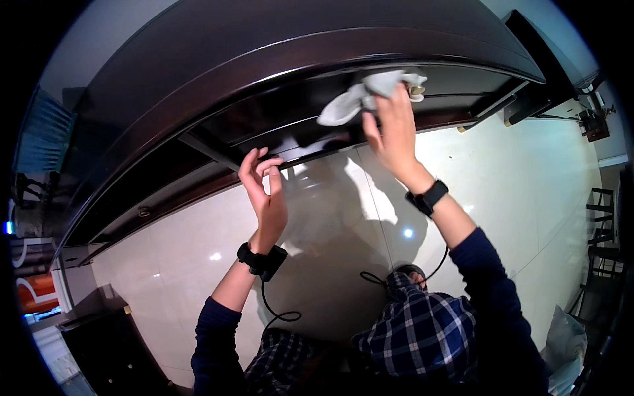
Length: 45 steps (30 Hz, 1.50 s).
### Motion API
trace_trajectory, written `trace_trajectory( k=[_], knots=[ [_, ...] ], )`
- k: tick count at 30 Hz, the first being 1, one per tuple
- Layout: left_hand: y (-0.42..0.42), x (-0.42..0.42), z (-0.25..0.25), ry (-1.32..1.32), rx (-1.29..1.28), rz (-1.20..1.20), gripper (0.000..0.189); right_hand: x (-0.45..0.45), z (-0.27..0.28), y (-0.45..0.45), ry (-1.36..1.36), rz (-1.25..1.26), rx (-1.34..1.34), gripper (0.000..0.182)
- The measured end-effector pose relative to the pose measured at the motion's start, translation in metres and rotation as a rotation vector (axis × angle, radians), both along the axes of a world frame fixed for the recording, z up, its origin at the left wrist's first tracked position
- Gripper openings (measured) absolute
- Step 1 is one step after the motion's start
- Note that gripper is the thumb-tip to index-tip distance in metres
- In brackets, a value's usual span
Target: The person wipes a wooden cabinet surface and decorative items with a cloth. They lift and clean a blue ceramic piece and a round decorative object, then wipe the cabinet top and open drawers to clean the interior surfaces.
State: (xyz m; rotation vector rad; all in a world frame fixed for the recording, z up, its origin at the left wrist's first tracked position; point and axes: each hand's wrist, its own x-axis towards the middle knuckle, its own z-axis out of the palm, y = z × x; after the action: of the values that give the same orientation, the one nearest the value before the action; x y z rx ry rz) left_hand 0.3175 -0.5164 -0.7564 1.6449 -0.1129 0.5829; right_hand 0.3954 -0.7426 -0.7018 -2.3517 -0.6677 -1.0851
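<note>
My right hand (394, 131) presses a pale grey cloth (342, 106) against the front of a long, dark, glossy wooden cabinet (297, 47). Part of the cloth is bunched beneath the fingers, and one end trails to the left. Just beside the fingertips shows a brass-coloured knob (417, 90) on the drawer front, partly wrapped by the cloth. My left hand (265, 190) is held up near the cabinet's lower edge, fingers apart and slightly bent, with nothing in it. Whether its fingertips touch the wood I cannot tell.
Glossy pale floor tiles (327, 237) lie below, reflecting lights. Black bands with cables (285, 317) circle both wrists. A second knob (143, 212) is on the cabinet's left part. Dark furniture (104, 346) stands lower left; a grey cushion (565, 341) and dark chairs (602, 227) are at right.
</note>
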Motion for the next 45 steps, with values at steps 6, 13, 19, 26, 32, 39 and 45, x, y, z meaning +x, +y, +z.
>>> trace_trajectory(
  k=[6, 13, 19, 26, 32, 39, 45],
  knots=[
    [-0.013, 0.007, 0.003, -0.01, -0.112, -0.029, 0.049, -0.009, -0.004, 0.065, 0.027, 0.099, -0.012, 0.032],
    [0.019, 0.002, -0.022, 0.079, -0.096, 0.065, 0.039, -0.023, -0.039, 0.12, 0.025, 0.472, -0.132, 0.034],
    [0.024, -0.01, -0.015, 0.135, 0.169, -0.011, 0.037, -0.021, -0.046, 0.095, 0.02, 0.509, -0.146, 0.039],
    [0.028, 0.021, 0.034, -0.204, 0.063, 0.17, 0.045, -0.019, 0.011, 0.153, -0.204, 0.446, -0.038, 0.032],
    [0.036, 0.005, -0.013, 0.14, 0.405, 0.059, 0.051, -0.02, -0.051, 0.119, 0.051, 0.492, -0.109, 0.033],
    [0.025, 0.002, 0.008, 0.039, 0.795, -0.224, 0.051, -0.027, -0.079, 0.037, 0.227, 0.147, -0.393, 0.039],
    [0.013, 0.005, 0.001, 0.014, 0.701, -0.201, 0.048, -0.035, -0.08, 0.005, 0.319, -0.022, 0.053, 0.052]
  ],
)
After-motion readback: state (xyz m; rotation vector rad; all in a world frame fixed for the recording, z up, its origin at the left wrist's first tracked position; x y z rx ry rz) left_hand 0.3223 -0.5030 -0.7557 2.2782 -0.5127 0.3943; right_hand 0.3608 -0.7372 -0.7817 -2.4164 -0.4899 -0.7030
